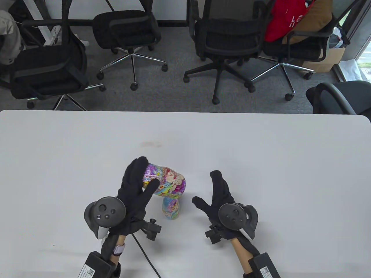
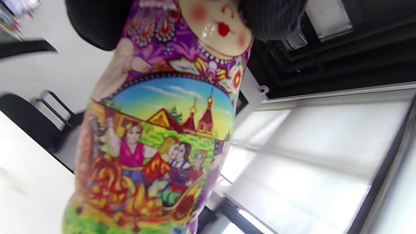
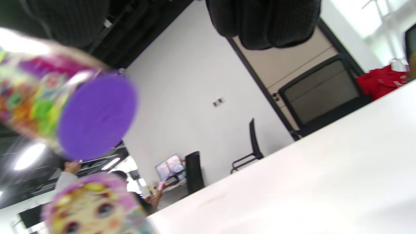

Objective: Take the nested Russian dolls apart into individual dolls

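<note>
My left hand [image 1: 147,172] grips a large painted doll [image 1: 168,182] by its head end and holds it tilted on its side above the white table [image 1: 261,150]. In the left wrist view the doll [image 2: 162,136] fills the frame, with gloved fingers [image 2: 97,22] around its face. A smaller doll [image 1: 171,209] stands upright on the table just below the large one. My right hand [image 1: 205,186] is open and empty, to the right of both dolls. The right wrist view shows the large doll's purple base [image 3: 97,117], the small doll's head [image 3: 94,211] and my fingers [image 3: 266,22].
Several black office chairs [image 1: 226,37] stand beyond the table's far edge, one with a red cloth [image 1: 284,17] on it. A black cable [image 1: 145,252] runs over the table near my left wrist.
</note>
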